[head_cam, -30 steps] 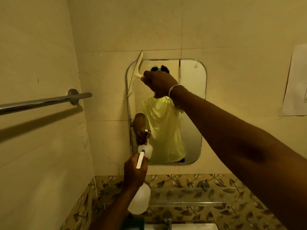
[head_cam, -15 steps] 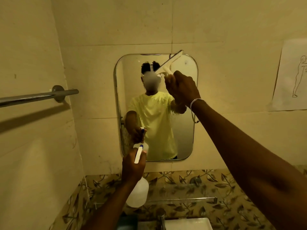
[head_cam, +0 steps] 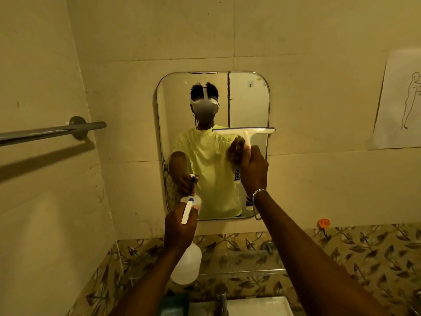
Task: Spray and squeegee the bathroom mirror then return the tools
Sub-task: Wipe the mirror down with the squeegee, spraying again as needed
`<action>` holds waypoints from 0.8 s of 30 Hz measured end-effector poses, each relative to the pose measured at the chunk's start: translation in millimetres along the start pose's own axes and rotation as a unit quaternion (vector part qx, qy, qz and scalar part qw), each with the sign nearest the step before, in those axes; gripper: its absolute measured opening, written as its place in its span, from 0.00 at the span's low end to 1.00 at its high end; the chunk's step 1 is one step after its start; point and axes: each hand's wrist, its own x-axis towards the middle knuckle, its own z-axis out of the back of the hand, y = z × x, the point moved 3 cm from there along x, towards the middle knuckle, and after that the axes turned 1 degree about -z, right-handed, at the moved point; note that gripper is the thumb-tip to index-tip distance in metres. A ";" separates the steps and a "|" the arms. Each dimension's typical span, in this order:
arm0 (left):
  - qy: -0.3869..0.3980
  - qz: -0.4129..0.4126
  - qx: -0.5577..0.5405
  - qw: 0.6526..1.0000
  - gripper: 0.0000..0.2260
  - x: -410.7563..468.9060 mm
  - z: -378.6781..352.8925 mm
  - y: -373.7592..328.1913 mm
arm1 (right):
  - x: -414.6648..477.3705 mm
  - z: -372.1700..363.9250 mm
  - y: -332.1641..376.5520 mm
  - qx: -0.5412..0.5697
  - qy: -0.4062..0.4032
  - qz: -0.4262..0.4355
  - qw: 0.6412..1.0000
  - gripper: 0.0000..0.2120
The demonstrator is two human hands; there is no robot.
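Observation:
A rounded rectangular mirror (head_cam: 248,99) hangs on the tiled wall ahead. My right hand (head_cam: 254,169) grips the handle of a white squeegee (head_cam: 243,132), whose blade lies level across the mirror's right half at mid height. My left hand (head_cam: 180,231) holds a white spray bottle (head_cam: 186,265) by its neck, below the mirror's lower left corner, with the blue-tipped nozzle pointing toward the glass. The mirror reflects a person in a yellow shirt.
A chrome towel bar (head_cam: 52,132) juts from the left wall. A glass shelf (head_cam: 246,270) runs under the mirror over leaf-patterned tiles. A tap (head_cam: 221,297) and white basin (head_cam: 259,306) sit at the bottom. A paper drawing (head_cam: 401,101) hangs at right; an orange hook (head_cam: 323,223) is below it.
My right hand has carried the squeegee from the mirror's top left across to the right, turned the blade level and drawn it down to mid height. The bottle stays held low.

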 end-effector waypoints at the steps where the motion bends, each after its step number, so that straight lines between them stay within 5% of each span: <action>1: 0.002 0.007 0.004 1.000 0.07 -0.4 0.3 0.7 | -10.2 0.4 -5.6 0.006 0.000 -0.005 1.000 0.16; 11: 0.003 0.014 0.021 1.000 0.09 -5.6 0.5 4.3 | -115.5 5.0 -71.9 -0.013 0.007 -0.068 0.998 0.12; 24: 0.012 0.026 0.021 0.999 0.08 -17.5 -6.4 16.1 | -211.4 0.4 -119.1 0.020 0.023 -0.219 0.975 0.19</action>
